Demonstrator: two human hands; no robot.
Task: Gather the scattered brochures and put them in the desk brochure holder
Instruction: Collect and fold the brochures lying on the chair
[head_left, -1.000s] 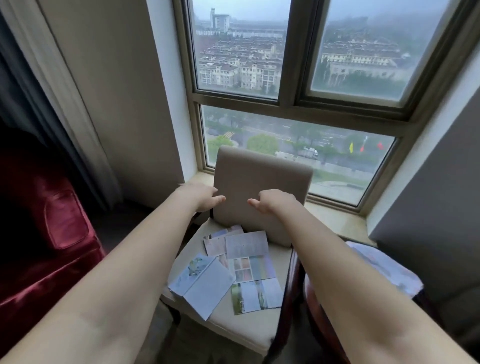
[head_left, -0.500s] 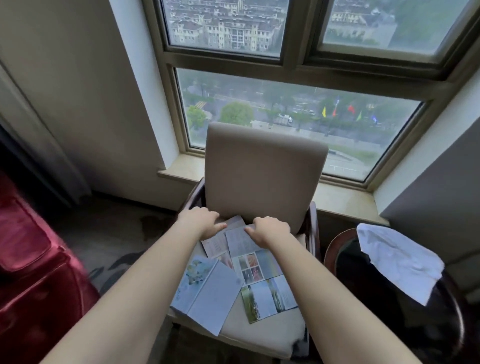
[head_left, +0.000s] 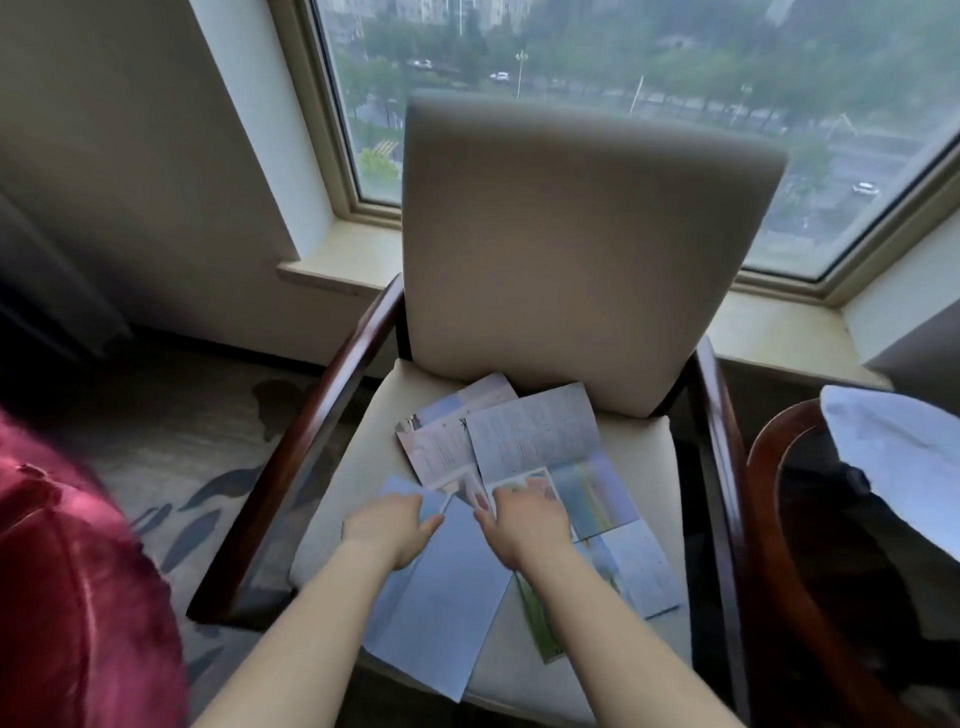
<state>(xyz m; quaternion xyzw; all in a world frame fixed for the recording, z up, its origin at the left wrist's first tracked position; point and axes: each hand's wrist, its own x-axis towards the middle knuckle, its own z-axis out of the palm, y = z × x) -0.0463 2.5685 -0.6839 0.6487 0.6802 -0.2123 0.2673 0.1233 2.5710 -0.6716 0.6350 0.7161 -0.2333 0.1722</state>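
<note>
Left hand (head_left: 390, 525) and right hand (head_left: 524, 522) lie flat, gripping nothing, on overlapping brochures (head_left: 535, 439) toward the chair seat's (head_left: 353, 467) front edge, likely to sweep them together.

Print on brochures (head_left: 535, 436) too blurred; nothing legible.

Armrests (head_left: 291, 457) flank seat; backrest (head_left: 576, 249) blocks behind.

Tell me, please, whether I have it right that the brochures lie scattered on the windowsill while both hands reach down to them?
Not quite: the head view shows the brochures scattered on the beige chair seat instead. The rest holds: the left hand and the right hand both reach down to them.
</note>
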